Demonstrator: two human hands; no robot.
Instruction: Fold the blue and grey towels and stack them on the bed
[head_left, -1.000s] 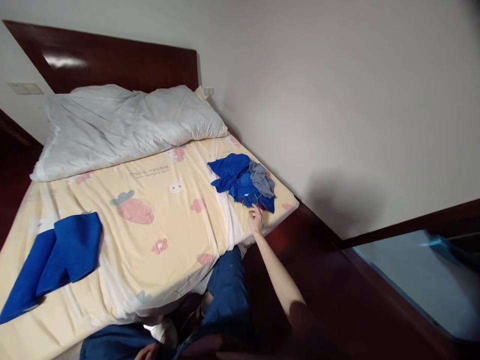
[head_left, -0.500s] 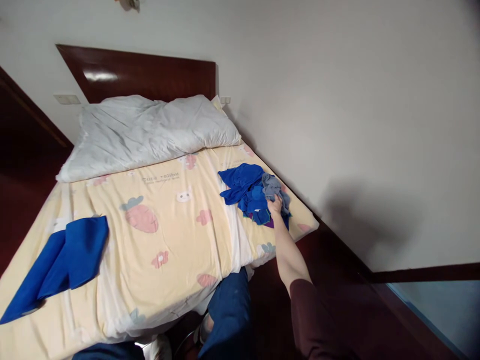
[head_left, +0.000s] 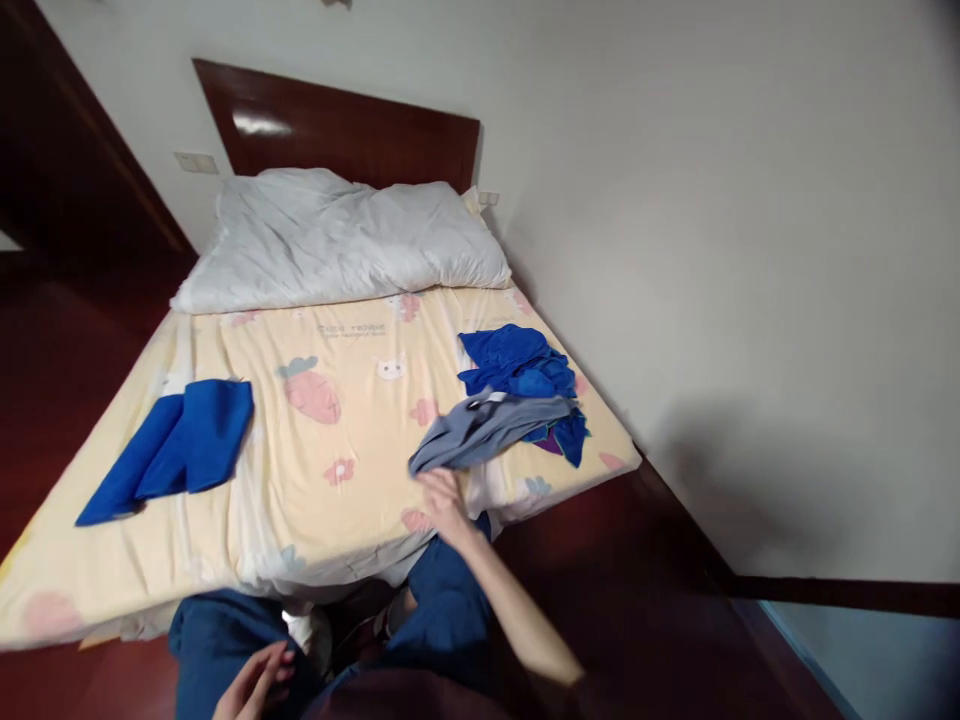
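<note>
My right hand (head_left: 444,500) is closed on the near left end of a grey garment (head_left: 487,425), stretched out sideways over the bed. The garment's other end lies on a crumpled pile of blue clothes (head_left: 517,360) at the bed's right side. A bit of purple cloth (head_left: 550,441) shows under the pile. My left hand (head_left: 259,680) hangs over my left thigh at the bottom edge, fingers loosely bent and apart, with nothing in it. Folded blue cloths (head_left: 199,440) lie at the left of the bed, away from both hands.
The bed (head_left: 375,420) has a cream sheet printed with carrots and flowers. A bunched white quilt (head_left: 345,245) lies by the dark wooden headboard (head_left: 337,130). A white wall (head_left: 712,250) stands close along the right side. My knees are at the bed's front edge.
My right hand has pulled the grey garment leftward and toward me off the pile, spreading it out. My left hand has come into view. The view has shifted a little left.
</note>
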